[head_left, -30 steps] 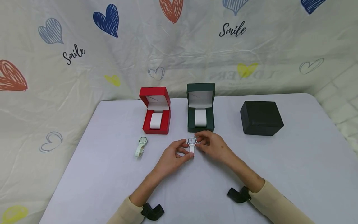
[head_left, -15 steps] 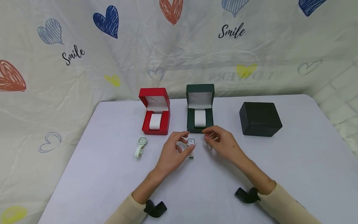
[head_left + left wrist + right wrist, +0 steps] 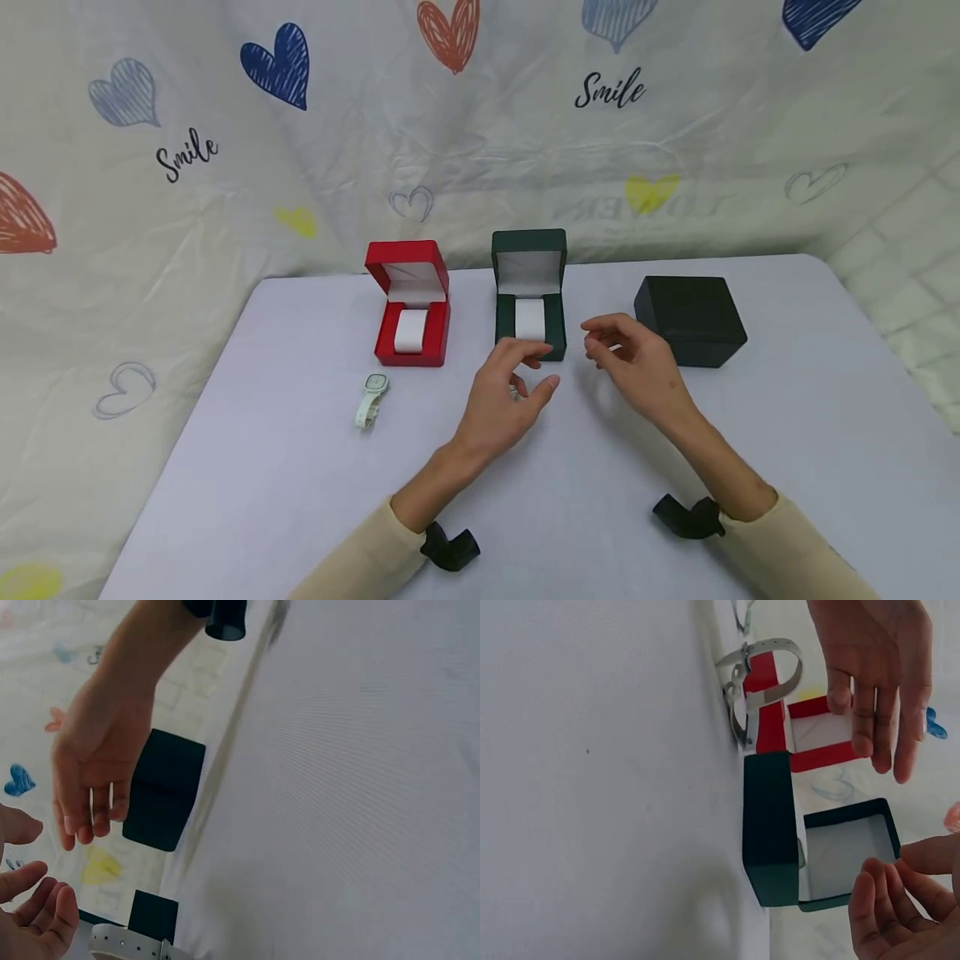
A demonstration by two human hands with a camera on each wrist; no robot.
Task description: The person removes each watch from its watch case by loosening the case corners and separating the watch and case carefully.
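Observation:
My left hand [image 3: 504,404] hovers in front of the open green watch box [image 3: 555,325], fingers loosely bent and holding nothing. Mostly hidden behind it in the head view is a white wristwatch; its strap [image 3: 791,675] stands looped on the table in the right wrist view. To the right, my right hand [image 3: 637,367] is raised with relaxed fingers, between the green box and a closed black box [image 3: 690,321]. Inside the green box sits a white cushion [image 3: 529,318]. A second pale wristwatch [image 3: 369,400] lies on the table at the left.
An open red watch box [image 3: 442,329] with a white cushion stands left of the green one, behind the second watch. The white-covered table [image 3: 300,500] meets a hanging cloth [image 3: 337,150] printed with hearts at its back edge.
Both hands have moved right, away from the white watch. The left hand has let go of it and lifted; the right hand has drawn off toward the black box.

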